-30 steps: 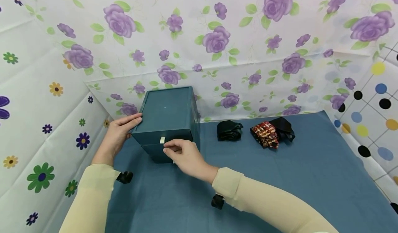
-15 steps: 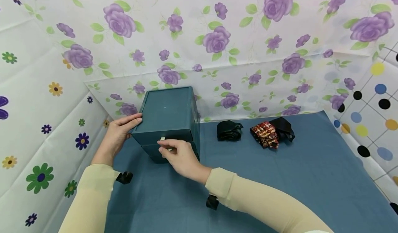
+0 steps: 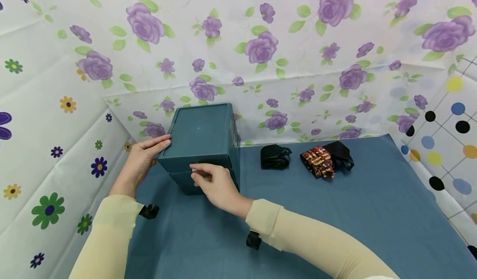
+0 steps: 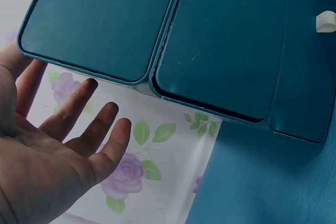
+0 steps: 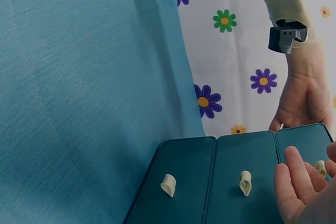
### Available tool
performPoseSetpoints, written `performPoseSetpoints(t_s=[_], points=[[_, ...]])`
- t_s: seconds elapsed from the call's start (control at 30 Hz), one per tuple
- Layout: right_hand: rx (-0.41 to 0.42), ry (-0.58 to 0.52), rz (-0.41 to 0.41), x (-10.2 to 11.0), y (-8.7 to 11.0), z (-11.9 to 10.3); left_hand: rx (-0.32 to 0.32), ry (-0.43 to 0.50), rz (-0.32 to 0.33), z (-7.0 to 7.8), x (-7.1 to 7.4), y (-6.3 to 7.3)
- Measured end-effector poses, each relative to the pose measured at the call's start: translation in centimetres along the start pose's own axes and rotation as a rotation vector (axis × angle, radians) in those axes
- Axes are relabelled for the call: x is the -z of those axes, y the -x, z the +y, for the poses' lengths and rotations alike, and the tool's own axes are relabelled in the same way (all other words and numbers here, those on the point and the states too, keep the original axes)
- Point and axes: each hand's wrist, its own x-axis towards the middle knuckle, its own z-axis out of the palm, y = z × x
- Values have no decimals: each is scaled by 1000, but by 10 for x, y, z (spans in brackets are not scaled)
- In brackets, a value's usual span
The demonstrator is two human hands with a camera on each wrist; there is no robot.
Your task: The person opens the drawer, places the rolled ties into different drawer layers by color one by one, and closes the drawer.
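Note:
A teal box (image 3: 201,130) with three stacked drawers stands against the back wall, a cream pull tab on each front. My left hand (image 3: 143,157) rests on the box's upper left edge, and its other fingers spread loosely beside the box in the left wrist view. My right hand (image 3: 220,188) is at the front, thumb and index finger pinching the top drawer's pull tab (image 5: 321,168). Farther down, the middle tab (image 5: 245,183) and the bottom tab (image 5: 168,185) stick out untouched in the right wrist view. All the drawers appear pushed in.
Right of the box, a rolled black bundle (image 3: 275,157) lies on the blue cloth (image 3: 316,217). Beside it are a red and gold patterned fabric piece (image 3: 318,162) and a black folded piece (image 3: 340,154). Floral sheets (image 3: 261,84) rise behind and to the left.
My right hand has shifted left and slightly up, its thumb and index finger coming onto the top drawer's pull tab. My left hand has stayed at the box edge.

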Motion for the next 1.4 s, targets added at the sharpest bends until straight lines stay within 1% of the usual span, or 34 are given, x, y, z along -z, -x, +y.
performPoseSetpoints(t_s=[0.2, 0.37, 0.5, 0.67, 0.8, 0.9, 1.0, 1.1, 1.3, 1.4], points=[[-7, 11, 11, 2, -4, 0, 8, -16, -11, 1, -1, -2], [-9, -16, 35, 3, -7, 2, 9, -24, -8, 2, -1, -4], [-26, -37, 60, 3, -10, 1, 7, -43, -11, 3, -2, -6], [-50, -63, 110, 3, -12, 1, -6, -63, -33, 5, -4, -10], [-45, -77, 152, 2, -14, 2, -19, -54, -48, 5, -5, -12], [-44, -65, 163, 1, -13, 1, -10, -42, -43, 3, -5, -11], [-31, -38, 160, -1, -12, 0, 4, -20, -24, 1, -2, -8], [-14, -21, 155, -2, -13, 0, 1, -7, -14, 0, 1, -6], [-27, -44, 157, -4, -13, -3, -18, -45, -24, -1, 4, -2], [-40, -47, 150, -5, -12, -3, -23, -44, -28, -3, 5, -1]])
